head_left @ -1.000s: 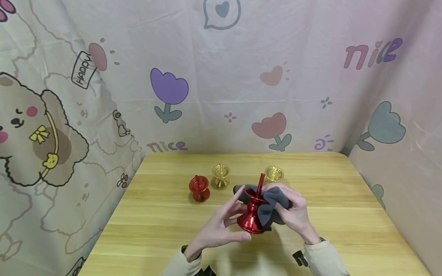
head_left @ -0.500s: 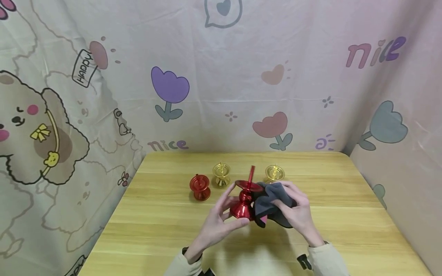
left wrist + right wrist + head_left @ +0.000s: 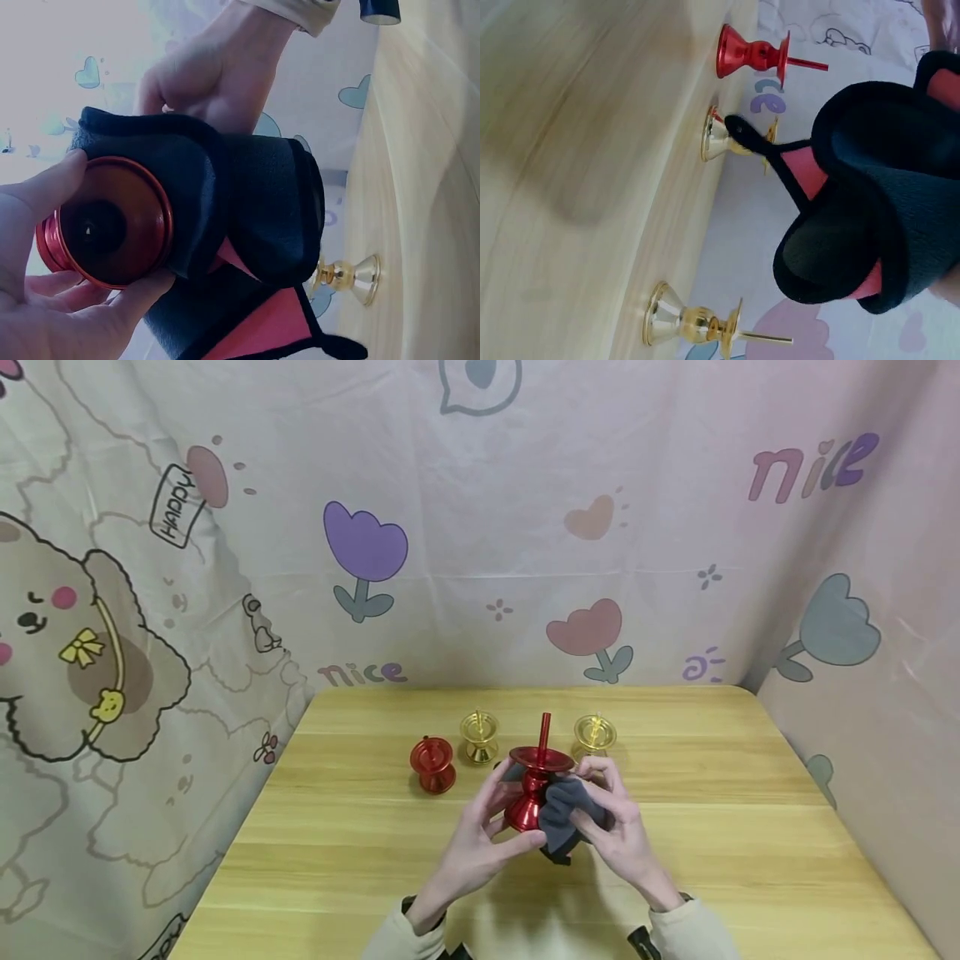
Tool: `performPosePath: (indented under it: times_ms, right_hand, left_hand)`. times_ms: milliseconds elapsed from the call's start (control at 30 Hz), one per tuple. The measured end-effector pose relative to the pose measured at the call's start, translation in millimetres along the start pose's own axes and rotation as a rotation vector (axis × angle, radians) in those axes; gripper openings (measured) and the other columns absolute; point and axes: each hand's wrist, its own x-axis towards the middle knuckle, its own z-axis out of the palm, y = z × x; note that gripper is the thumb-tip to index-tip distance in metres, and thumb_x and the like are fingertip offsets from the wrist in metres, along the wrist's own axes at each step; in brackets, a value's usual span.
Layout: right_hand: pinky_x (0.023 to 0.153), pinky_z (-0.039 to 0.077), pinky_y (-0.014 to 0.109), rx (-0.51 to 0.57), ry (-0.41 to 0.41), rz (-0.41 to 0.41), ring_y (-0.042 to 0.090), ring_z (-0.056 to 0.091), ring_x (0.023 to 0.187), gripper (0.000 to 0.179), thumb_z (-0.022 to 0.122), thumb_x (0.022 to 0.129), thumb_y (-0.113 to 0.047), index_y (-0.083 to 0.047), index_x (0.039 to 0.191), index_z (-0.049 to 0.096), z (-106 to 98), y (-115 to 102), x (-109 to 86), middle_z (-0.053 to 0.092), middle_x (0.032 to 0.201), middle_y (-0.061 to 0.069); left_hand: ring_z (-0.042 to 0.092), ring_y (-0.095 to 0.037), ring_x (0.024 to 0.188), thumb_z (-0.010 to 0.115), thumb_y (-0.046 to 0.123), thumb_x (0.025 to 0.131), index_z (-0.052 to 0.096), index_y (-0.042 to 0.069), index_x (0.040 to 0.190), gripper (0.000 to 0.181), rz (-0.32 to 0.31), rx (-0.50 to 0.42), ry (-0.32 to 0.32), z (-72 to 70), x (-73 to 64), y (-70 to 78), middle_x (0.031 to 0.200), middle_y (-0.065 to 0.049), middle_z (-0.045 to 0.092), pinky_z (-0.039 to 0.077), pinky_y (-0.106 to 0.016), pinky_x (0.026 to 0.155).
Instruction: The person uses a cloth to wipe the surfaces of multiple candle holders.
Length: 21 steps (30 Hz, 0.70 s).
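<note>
My left hand point(image 3: 474, 845) holds a shiny red candle holder point(image 3: 532, 783) above the table, thumb and fingers around its flared base. Its dish and upright spike point up, leaning slightly. Seen from below in the left wrist view, the base point(image 3: 142, 214) has a hollow underside. A dark grey cloth point(image 3: 564, 810) with black trim and a pink reverse is bunched in my right hand point(image 3: 621, 837), which presses it against the holder's right side. In the right wrist view the cloth point(image 3: 930, 202) covers most of the right hand, and its small loop hangs free.
On the wooden table point(image 3: 337, 860), a second red candle holder point(image 3: 433, 766) stands at the left. One gold candle holder point(image 3: 479, 737) is beside it, another gold candle holder point(image 3: 595, 737) behind my right hand. A printed curtain point(image 3: 465, 527) hangs behind the table.
The red candle holder has shifted slightly left and up and stands straighter. My right hand drew the cloth away a little, then brought it back left against the holder.
</note>
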Motion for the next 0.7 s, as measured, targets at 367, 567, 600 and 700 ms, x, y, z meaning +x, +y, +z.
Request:
performPosePath:
  times_ms: [367, 567, 600, 700]
  right_hand:
    - [0.100, 0.053, 0.020, -0.079, 0.079, -0.204, 0.017, 0.066, 0.116, 0.024, 0.075, 0.088, -0.002, 0.012, 0.108, 0.073, 4.9, 0.0, 5.1, 0.070, 0.119, 0.022]
    - [0.096, 0.055, 0.019, 0.034, 0.112, -0.071, 0.012, 0.069, 0.113, 0.040, 0.064, 0.073, 0.029, 0.011, 0.108, 0.073, 2.3, -5.3, 5.1, 0.072, 0.122, 0.007]
    - [0.095, 0.056, 0.019, 0.050, 0.115, -0.050, 0.012, 0.069, 0.113, 0.045, 0.061, 0.070, 0.032, 0.010, 0.107, 0.074, 1.9, -5.8, 4.8, 0.072, 0.122, 0.005]
    - [0.093, 0.056, 0.018, 0.066, 0.118, -0.015, 0.011, 0.069, 0.112, 0.053, 0.056, 0.065, 0.037, 0.009, 0.107, 0.074, 1.5, -5.4, 3.8, 0.072, 0.122, 0.002]
  left_hand:
    - [0.063, -0.022, 0.124, 0.083, 0.008, 0.082, 0.029, 0.011, 0.159, 0.095, 0.169, 0.174, 0.021, -0.4, -1.4, 2.1, 0.136, -0.020, 0.064, 0.055, -0.037, 0.103]
    - [0.062, -0.026, 0.127, 0.078, 0.005, 0.086, 0.021, 0.013, 0.161, 0.094, 0.108, 0.022, -0.069, -4.0, -2.2, 4.9, 0.140, -0.029, 0.057, 0.057, -0.035, 0.098]
    - [0.060, -0.029, 0.129, 0.076, 0.005, 0.088, 0.018, 0.014, 0.162, 0.095, 0.099, 0.002, -0.087, -4.1, -2.4, 5.4, 0.142, -0.031, 0.055, 0.057, -0.035, 0.099]
    - [0.053, -0.039, 0.135, 0.071, 0.006, 0.093, 0.007, 0.017, 0.163, 0.096, 0.088, -0.014, -0.138, -3.7, -3.1, 6.8, 0.149, -0.033, 0.047, 0.055, -0.038, 0.101]
